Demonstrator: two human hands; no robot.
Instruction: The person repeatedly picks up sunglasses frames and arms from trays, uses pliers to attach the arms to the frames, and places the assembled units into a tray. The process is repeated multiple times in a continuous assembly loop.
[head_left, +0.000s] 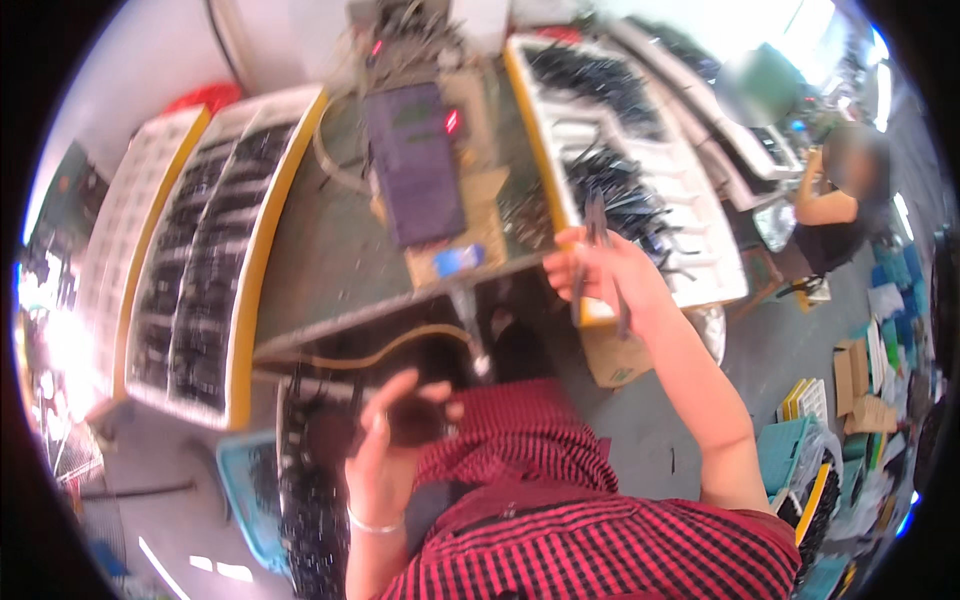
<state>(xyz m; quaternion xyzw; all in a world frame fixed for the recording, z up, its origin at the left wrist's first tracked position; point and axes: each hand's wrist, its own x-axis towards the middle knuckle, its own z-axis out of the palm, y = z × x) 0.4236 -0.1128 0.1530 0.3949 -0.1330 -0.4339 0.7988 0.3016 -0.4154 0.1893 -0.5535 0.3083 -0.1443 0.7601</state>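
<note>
Near my lap, my left hand (383, 455) has its fingers curled round a dark sunglasses front (415, 421) with two round lenses; motion blurs it. At the near edge of the right white foam tray (697, 200), my right hand (600, 275) is closed on thin dark strips that look like glasses temples (597, 215). Many similar dark pieces (610, 185) lie heaped in that tray's compartments. A small machine with a dark purple top (415, 160) stands on the workbench in front of me, a red light glowing beside it.
Left on the bench are a foam tray (240, 330) filled with rows of dark pieces and a paler tray (120, 250). A blue object (459, 261) lies at the machine's front. A turquoise basket (245, 490) stands at lower left. Another person (835, 205) sits at far right.
</note>
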